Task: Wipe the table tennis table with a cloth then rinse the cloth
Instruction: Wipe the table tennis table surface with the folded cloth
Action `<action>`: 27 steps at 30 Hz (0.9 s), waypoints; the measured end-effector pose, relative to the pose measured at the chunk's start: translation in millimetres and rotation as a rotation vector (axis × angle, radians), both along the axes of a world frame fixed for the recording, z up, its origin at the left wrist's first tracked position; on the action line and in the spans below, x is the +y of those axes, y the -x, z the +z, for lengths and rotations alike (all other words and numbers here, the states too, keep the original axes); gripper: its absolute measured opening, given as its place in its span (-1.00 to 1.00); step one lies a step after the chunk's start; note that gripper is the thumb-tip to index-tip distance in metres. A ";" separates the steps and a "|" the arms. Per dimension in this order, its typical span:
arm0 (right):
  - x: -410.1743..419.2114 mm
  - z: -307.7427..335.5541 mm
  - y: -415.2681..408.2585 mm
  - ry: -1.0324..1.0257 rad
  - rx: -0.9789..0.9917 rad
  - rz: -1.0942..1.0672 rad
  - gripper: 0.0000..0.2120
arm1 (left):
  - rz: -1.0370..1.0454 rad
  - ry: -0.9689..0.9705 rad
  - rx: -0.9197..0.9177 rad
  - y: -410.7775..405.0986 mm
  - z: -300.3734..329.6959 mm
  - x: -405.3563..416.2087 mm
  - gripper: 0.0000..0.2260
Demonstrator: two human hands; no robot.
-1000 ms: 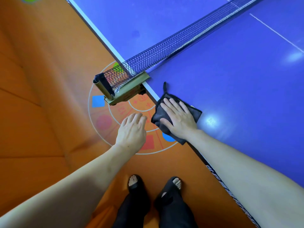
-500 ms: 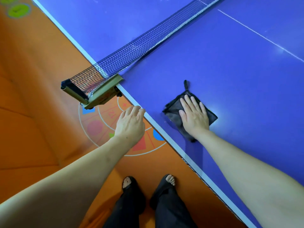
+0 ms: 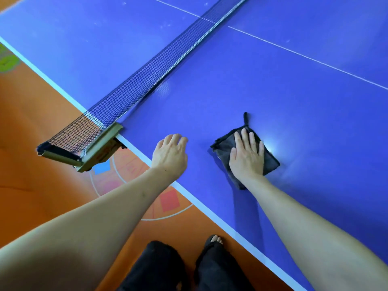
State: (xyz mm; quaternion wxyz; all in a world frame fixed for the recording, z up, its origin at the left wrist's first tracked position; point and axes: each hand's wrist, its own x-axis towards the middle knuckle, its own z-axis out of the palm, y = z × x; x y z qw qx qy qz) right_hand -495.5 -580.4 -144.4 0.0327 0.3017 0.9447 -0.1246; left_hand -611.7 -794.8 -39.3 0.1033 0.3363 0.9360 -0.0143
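The cloth [image 3: 228,148] had slid inward from the table [image 3: 294,97] edge under the flat, pressing right hand [image 3: 247,157]; soft and limp, it looked best gripped by bunching beneath the palm, while the left hand [image 3: 170,154] hovered relaxed, holding nothing.

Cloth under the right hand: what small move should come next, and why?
Probably slide the cloth further across the table. The right hand presses it flat close to the near edge, and much blue surface lies beyond.
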 end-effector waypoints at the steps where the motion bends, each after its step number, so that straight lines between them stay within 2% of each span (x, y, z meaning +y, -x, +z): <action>1: -0.3 -1.3 1.9 -0.009 0.003 -0.010 -0.41 | 0.000 0.005 -0.006 1.4 0.4 6.6 -0.60; 5: 4.2 -3.4 13.5 -0.043 0.025 -0.022 -0.31 | -0.038 0.018 0.003 8.7 0.6 29.8 -0.60; 13: 58.4 -5.3 76.3 -0.060 0.026 -0.079 -0.30 | -0.105 0.002 -0.007 63.9 -4.2 94.9 -0.59; 19: 117.3 -8.2 139.1 -0.094 0.044 -0.145 -0.31 | -0.197 0.004 -0.014 149.8 -16.2 174.1 -0.58; 27: 221.7 -13.0 229.7 -0.130 0.090 -0.365 -0.34 | -0.346 -0.020 -0.021 253.5 -43.0 291.7 -0.58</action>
